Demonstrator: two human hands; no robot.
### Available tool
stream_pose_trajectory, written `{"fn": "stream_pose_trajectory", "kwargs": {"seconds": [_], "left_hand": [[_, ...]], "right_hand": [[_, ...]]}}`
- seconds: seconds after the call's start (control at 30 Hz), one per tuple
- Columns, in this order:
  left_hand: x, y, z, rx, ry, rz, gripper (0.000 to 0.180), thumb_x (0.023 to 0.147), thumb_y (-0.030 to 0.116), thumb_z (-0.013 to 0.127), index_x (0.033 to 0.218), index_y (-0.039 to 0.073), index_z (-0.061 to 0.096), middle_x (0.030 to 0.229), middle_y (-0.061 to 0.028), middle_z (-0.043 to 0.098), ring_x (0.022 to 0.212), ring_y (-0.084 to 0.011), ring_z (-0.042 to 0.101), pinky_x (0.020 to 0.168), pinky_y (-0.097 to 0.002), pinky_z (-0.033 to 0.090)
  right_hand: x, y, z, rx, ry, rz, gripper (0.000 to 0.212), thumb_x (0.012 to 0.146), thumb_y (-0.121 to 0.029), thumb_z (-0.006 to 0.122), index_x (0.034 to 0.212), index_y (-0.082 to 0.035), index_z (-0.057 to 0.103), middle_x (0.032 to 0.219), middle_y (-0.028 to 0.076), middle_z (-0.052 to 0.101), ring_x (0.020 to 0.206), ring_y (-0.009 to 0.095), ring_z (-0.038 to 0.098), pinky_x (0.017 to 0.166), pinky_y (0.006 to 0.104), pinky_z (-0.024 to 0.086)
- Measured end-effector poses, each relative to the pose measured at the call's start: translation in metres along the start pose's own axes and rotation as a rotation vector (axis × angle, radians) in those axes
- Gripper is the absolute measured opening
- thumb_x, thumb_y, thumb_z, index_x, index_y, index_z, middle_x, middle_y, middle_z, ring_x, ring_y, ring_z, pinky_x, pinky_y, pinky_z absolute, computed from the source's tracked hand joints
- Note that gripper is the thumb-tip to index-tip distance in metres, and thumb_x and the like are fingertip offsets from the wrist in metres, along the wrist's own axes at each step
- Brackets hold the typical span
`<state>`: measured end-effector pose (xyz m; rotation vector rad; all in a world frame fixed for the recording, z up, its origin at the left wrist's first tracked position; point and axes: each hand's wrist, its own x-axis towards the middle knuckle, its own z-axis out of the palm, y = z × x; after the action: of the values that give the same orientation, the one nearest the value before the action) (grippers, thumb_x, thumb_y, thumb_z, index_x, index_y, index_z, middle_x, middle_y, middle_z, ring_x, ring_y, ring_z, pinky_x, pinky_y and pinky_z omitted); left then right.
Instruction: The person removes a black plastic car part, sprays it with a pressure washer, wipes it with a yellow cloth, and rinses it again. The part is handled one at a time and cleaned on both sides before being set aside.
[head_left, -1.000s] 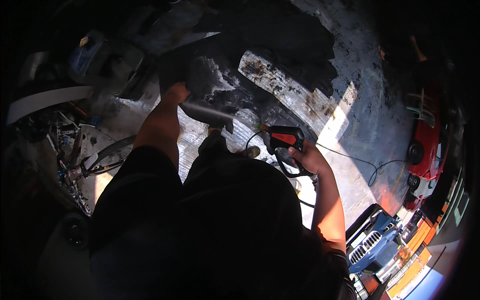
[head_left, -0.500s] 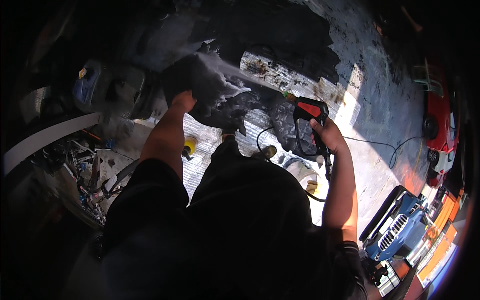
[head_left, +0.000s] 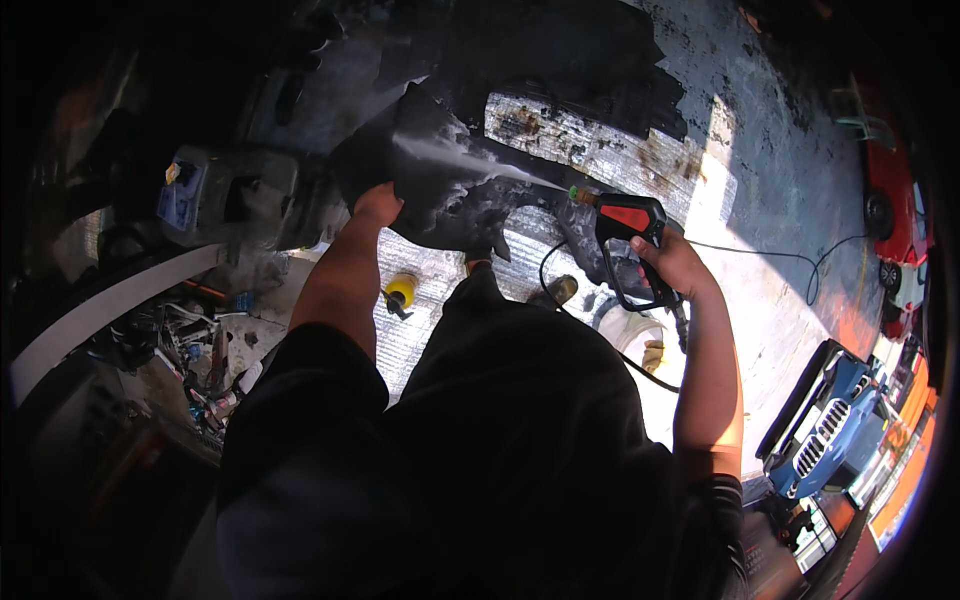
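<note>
My right hand [head_left: 672, 263] is closed around the grip of a black and red pressure washer gun [head_left: 632, 217]. A white jet of water [head_left: 470, 160] leaves its nozzle and strikes a dark, floppy mat [head_left: 365, 150] to the left. My left hand [head_left: 379, 205] is closed on the mat's near edge and holds it raised at a tilt; the fingertips are partly hidden. Pale suds and wet streaks show on the mat's right part. Below the mat lies a silvery, ribbed wet surface [head_left: 530, 232].
A yellow bottle [head_left: 401, 292] is near my feet. Right of it stands a pale bucket [head_left: 620, 325] with a yellowish sponge [head_left: 652, 355]. A black hose [head_left: 740, 247] crosses the floor. A grey bin [head_left: 240, 195] and clutter [head_left: 200, 370] are left; red [head_left: 893, 190] and blue [head_left: 825, 435] cars, right.
The jet now lands lower on the mat, nearer my left hand, and fewer white suds show there. The whole view has shifted slightly. Both hands keep their holds.
</note>
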<state>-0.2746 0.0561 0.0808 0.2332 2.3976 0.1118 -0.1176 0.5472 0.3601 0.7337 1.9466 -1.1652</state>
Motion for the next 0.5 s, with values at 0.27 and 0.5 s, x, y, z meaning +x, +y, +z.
{"fn": "stream_pose_trajectory", "kwargs": {"seconds": [0.27, 0.5], "left_hand": [[-0.025, 0.034, -0.014, 0.040, 0.036, 0.165, 0.049, 0.097, 0.034, 0.062, 0.134, 0.001, 0.060, 0.127, -0.0229, 0.068, 0.124, -0.0400, 0.062, 0.107, -0.0494, 0.049], [-0.030, 0.071, -0.048, 0.188, 0.127, 0.180, 0.042, 0.098, 0.033, 0.062, 0.127, 0.002, 0.064, 0.124, -0.0206, 0.071, 0.120, -0.0390, 0.065, 0.103, -0.0490, 0.051]], "right_hand": [[-0.027, 0.035, 0.006, -0.309, 0.158, -0.071, 0.053, 0.100, -0.045, 0.069, 0.127, -0.001, 0.060, 0.090, 0.013, 0.073, 0.076, 0.021, 0.070, 0.074, 0.0385, 0.055], [-0.036, 0.073, 0.014, -0.176, 0.078, -0.094, 0.046, 0.099, -0.042, 0.070, 0.123, -0.003, 0.062, 0.078, 0.007, 0.069, 0.066, 0.017, 0.066, 0.064, 0.0361, 0.052]]}}
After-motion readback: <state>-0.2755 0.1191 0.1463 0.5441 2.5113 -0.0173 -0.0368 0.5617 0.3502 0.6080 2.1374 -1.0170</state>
